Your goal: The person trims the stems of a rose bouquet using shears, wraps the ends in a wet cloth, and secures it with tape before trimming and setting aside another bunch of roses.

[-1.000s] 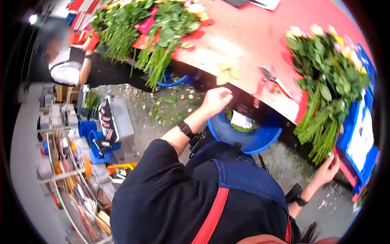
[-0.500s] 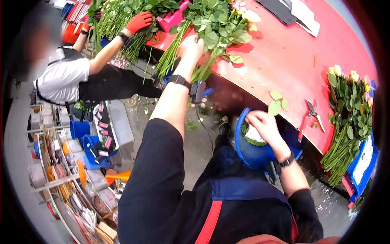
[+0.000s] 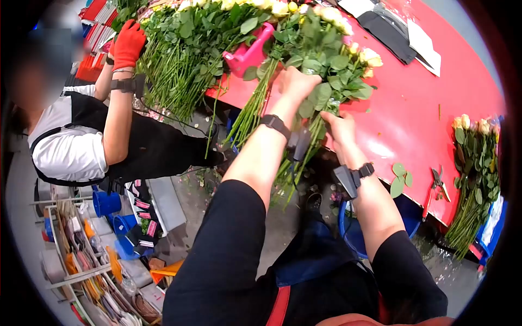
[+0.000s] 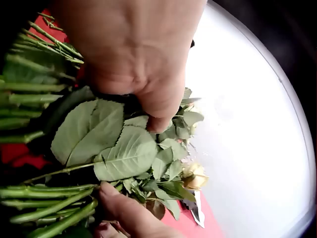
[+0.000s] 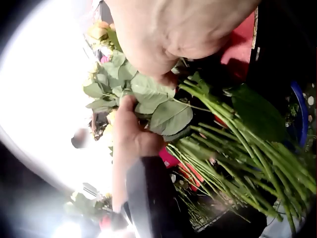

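Note:
A bunch of pale yellow roses (image 3: 340, 62) lies at the edge of the red table (image 3: 375, 144), its long green stems hanging over. My left hand (image 3: 296, 84) grips it among the leaves, the fingers largely hidden beneath them. Just to the right, my right hand (image 3: 343, 129) holds part of the same bunch, its thumb pressed against the stems (image 4: 54, 198) in the left wrist view. Broad leaves (image 5: 168, 116) spread between the two hands in the right wrist view. More stems (image 3: 255, 106) hang just left of my left hand.
Pruning shears (image 3: 436, 185) and loose leaves (image 3: 398, 187) lie on the table, near another rose bunch (image 3: 478, 168). A pink plastic object (image 3: 250, 54) stands among flowers. On the left is another person with a red glove (image 3: 129, 46). Below the edge sits a blue bucket (image 3: 348, 239).
My left hand has gone from the bare table edge to the rose bunch. My right hand has come from the far-right stems, past the blue bucket, onto the same bunch. The head view has swung left.

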Motion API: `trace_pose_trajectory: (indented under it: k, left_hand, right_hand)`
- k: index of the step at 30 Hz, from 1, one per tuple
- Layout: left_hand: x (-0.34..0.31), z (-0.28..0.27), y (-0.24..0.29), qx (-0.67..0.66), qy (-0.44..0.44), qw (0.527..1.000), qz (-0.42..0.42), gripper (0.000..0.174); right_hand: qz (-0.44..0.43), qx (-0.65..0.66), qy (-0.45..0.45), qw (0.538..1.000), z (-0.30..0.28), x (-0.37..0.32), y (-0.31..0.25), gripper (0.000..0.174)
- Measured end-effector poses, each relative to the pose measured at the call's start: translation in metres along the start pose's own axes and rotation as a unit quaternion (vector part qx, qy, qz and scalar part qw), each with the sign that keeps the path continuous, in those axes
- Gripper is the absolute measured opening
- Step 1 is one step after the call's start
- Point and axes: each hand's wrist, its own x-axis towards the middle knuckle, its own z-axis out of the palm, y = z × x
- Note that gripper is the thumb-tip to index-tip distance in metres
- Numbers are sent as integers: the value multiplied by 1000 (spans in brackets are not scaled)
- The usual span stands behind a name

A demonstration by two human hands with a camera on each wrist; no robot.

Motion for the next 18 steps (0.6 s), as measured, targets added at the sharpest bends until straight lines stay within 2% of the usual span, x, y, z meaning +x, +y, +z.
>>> trace_pose_trajectory:
  k: [1, 2, 3, 6, 9, 10, 13, 15, 16, 17, 18]
  left_hand:
    - [1, 7, -1, -72, 14, 997, 13, 56]
    - [-5, 8, 2, -124, 9, 992, 14, 58]
    - [-14, 9, 5, -176, 2, 984, 14, 60]
    - [-35, 8, 12, -195, -36, 980, 4, 66]
    - [-68, 10, 15, -405, -42, 913, -2, 65]
    - [-80, 6, 14, -412, -54, 909, 20, 55]
    - [-113, 1, 6, -530, -168, 831, 20, 42]
    - [-138, 5, 2, -518, -137, 843, 47, 30]
    - [-152, 8, 0, -517, -134, 843, 65, 32]
    - [-169, 4, 5, -474, -110, 870, 84, 30]
    - [-181, 10, 4, -480, -102, 865, 109, 30]
  right_hand:
    - [21, 59, -26, 998, -2, -11, -14, 34]
    - [38, 47, -30, 998, -5, -20, -28, 26]
    - [27, 136, -60, 988, -7, -27, -35, 25]
    - [39, 161, -107, 980, -32, -35, -40, 22]
    - [11, 148, -107, 983, -60, -51, -39, 23]
    - [10, 137, -120, 983, -70, -61, -44, 26]
    - [-57, 127, -100, 985, -97, -76, -35, 31]
    - [-107, 89, -79, 987, -112, -94, -43, 39]
    - [-143, 72, -67, 985, -118, -101, -43, 42]
    - [-179, 54, -56, 981, -124, -105, -42, 44]
    - [-199, 25, -65, 977, -135, -111, -42, 48]
